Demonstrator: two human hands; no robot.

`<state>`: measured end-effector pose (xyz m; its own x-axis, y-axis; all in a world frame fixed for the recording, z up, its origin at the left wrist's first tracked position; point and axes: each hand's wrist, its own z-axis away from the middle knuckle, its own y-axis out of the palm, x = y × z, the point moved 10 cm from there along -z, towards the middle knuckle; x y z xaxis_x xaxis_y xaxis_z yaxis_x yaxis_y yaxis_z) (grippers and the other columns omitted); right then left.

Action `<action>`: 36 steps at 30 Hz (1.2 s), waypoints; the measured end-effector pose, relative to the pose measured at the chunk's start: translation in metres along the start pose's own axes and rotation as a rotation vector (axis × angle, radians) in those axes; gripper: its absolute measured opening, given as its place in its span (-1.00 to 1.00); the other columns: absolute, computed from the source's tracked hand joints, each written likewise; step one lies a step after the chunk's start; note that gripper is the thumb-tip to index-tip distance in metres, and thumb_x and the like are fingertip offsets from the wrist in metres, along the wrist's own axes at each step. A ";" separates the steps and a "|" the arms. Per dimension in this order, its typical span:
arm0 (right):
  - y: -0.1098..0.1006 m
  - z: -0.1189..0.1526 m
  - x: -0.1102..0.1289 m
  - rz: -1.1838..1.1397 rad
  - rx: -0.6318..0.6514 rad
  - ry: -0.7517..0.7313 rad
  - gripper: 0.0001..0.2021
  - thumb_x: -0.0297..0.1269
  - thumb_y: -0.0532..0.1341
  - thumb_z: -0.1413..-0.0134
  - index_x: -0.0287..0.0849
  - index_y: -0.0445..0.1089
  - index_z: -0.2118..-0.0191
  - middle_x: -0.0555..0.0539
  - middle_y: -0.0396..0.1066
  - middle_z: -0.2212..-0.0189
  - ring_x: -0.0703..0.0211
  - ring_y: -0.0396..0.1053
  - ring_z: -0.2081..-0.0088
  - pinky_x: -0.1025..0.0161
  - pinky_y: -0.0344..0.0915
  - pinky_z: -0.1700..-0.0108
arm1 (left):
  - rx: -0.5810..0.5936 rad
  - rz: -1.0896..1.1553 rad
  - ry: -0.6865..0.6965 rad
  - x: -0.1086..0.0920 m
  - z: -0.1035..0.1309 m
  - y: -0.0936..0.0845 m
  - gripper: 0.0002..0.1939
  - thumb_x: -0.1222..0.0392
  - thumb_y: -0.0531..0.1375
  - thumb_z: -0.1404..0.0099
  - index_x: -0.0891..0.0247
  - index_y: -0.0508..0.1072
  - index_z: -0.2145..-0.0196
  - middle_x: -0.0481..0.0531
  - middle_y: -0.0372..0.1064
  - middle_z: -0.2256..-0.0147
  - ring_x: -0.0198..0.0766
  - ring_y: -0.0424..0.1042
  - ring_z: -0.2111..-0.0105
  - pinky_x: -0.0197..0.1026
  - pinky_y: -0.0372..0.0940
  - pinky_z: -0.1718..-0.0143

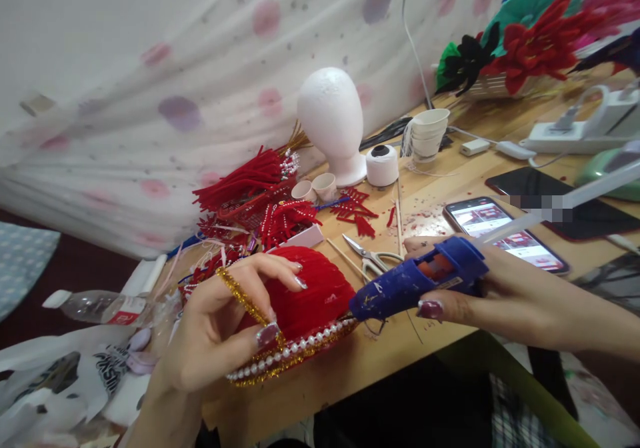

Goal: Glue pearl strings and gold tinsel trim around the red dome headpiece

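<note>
Left grip [217, 321] pinching gold tinsel [243, 296]; right grip [487, 285] around blue glue gun [395, 289] (nozzle [353, 313] by red cap [317, 288]).

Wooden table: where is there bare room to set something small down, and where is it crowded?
Bare wood shows on the table along its near edge, below the red cap and blue glue gun, and between the stacked cups and lit phone. It is crowded left of the white head form, with red fuzzy stems.

A white foam head [331, 115] stands near stacked paper cups [428, 135].
</note>
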<state>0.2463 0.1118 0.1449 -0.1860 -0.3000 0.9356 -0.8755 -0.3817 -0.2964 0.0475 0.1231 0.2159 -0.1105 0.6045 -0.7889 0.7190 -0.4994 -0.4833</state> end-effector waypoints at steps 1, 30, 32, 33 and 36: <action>-0.001 0.001 -0.001 -0.002 -0.005 -0.002 -0.74 0.03 0.28 -0.14 0.00 0.60 0.22 0.05 0.57 0.41 0.10 0.45 0.40 0.27 0.38 0.39 | 0.002 -0.002 -0.003 0.001 0.000 0.000 -0.97 0.28 0.27 -0.27 0.18 0.48 0.33 0.08 0.52 0.14 -0.05 0.42 -0.02 0.02 0.32 -0.10; -0.020 0.017 -0.032 0.196 -0.113 0.130 -0.63 0.12 0.26 -0.14 -0.09 0.53 0.40 -0.01 0.50 0.55 0.14 0.42 0.51 0.28 0.25 0.50 | 0.057 -0.106 -0.024 0.000 0.002 0.000 -0.91 0.33 0.21 -0.34 0.15 0.44 0.30 -0.02 0.50 0.10 -0.22 0.40 -0.07 -0.20 0.29 -0.16; -0.034 0.020 -0.030 0.268 -0.200 0.140 -0.63 0.12 0.26 -0.13 -0.08 0.53 0.43 0.00 0.49 0.56 0.14 0.40 0.53 0.27 0.23 0.52 | 0.064 -0.095 -0.025 0.001 0.001 0.001 -0.93 0.29 0.21 -0.37 0.16 0.44 0.30 -0.05 0.50 0.09 -0.27 0.40 -0.09 -0.27 0.28 -0.16; -0.042 0.023 -0.030 0.289 -0.261 0.144 -0.63 0.12 0.25 -0.15 -0.07 0.54 0.43 0.00 0.49 0.57 0.14 0.40 0.53 0.27 0.23 0.51 | 0.062 -0.089 -0.024 0.002 0.001 0.002 -0.94 0.26 0.21 -0.37 0.16 0.44 0.30 -0.06 0.49 0.09 -0.28 0.40 -0.08 -0.30 0.28 -0.16; -0.064 0.034 -0.040 0.385 -0.486 0.201 -0.61 0.11 0.18 -0.20 -0.06 0.54 0.41 -0.02 0.44 0.62 0.09 0.40 0.53 0.23 0.23 0.52 | 0.037 -0.113 -0.023 0.000 0.000 -0.001 -0.93 0.21 0.23 -0.37 0.14 0.44 0.31 -0.09 0.49 0.10 -0.31 0.43 -0.05 -0.34 0.30 -0.13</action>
<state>0.3248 0.1189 0.1204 -0.5654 -0.1487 0.8113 -0.8226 0.1736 -0.5414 0.0469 0.1236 0.2158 -0.2057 0.6443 -0.7366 0.6750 -0.4516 -0.5835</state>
